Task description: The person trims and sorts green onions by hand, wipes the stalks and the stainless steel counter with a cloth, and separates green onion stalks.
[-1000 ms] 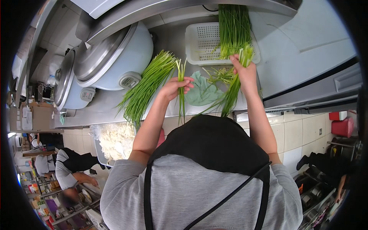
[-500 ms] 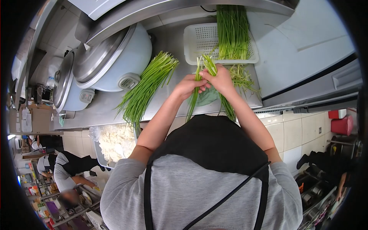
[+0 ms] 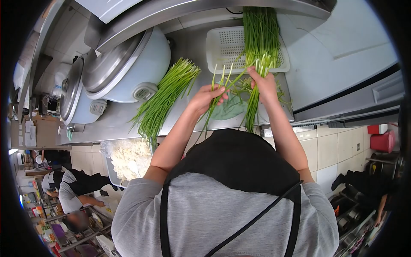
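Closest to the lens, a grey T-shirt (image 3: 231, 205) and a black apron (image 3: 231, 156) are seen from above, the forearms being stretched over a steel counter (image 3: 107, 125). A few chive stalks (image 3: 212, 109) are pinched between the thumb and fingers of the left hand (image 3: 209, 97), their pale ends pointed away from the body. By the right hand (image 3: 263, 83) a thicker chive bunch (image 3: 252, 109) is grasped, the fingers being curled about it close to its whitish ends. Beneath and between the hands, a green cloth (image 3: 229, 108) is laid on the metal, and loose trimmings (image 3: 280, 92) are strewn beside it. To the left, a large chive heap (image 3: 165, 96) is spread slantwise, its leaf tips hung over the counter's front edge. Below that edge, a tub (image 3: 112, 171) is filled with white shredded food (image 3: 128, 160). Farther back, more chives (image 3: 261, 32) are held in a white perforated basket (image 3: 212, 51). The back left of the surface is taken up by two pale blue rice cookers, the larger (image 3: 156, 58) and the smaller (image 3: 83, 110), both covered with metal lids. The counter is overhung by a steel shelf (image 3: 171, 15), and its right end is bordered by a pale cabinet (image 3: 342, 34). Away from the counter, cream floor tiles (image 3: 338, 147) and a red container (image 3: 382, 143) can be seen; on the far left a co-worker in grey (image 3: 70, 195) is shown leaning toward cluttered racks, and on the far right a person in dark clothes (image 3: 364, 182) is partly lost in shadow.
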`<state>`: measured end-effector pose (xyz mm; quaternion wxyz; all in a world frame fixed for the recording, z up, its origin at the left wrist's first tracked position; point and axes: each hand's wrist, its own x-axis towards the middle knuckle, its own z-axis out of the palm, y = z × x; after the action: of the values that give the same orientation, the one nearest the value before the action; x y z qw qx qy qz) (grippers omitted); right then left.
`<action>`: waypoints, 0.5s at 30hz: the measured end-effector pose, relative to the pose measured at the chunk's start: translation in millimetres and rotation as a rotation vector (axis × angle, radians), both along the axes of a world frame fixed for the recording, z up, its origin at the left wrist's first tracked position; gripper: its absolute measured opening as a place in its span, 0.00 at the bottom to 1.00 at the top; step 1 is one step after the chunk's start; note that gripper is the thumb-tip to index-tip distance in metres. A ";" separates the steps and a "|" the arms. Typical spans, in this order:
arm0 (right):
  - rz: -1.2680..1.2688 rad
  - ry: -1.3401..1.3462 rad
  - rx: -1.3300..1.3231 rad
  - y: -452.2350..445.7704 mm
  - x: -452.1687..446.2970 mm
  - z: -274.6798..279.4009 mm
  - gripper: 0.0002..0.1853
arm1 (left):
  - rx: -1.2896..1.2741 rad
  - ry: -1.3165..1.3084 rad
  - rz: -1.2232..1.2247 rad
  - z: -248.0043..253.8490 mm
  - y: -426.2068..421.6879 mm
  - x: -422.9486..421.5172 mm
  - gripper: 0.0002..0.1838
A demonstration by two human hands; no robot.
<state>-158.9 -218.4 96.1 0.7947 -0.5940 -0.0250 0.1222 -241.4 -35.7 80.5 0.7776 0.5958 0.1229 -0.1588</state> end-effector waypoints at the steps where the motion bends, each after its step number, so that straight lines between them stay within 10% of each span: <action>1: 0.015 -0.001 -0.041 1.5 -2.6 -0.1 0.08 | 0.002 -0.002 -0.006 -0.1 -0.1 0.8 0.11; 15: 0.063 -0.535 -0.730 0.4 -2.2 -17.0 0.14 | 0.171 0.033 -0.054 13.6 38.8 12.8 0.08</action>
<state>-161.1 -218.0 79.2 0.4947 -0.8450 -0.2029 -0.0105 -228.7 3.1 94.1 0.7172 0.6605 0.1328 -0.1782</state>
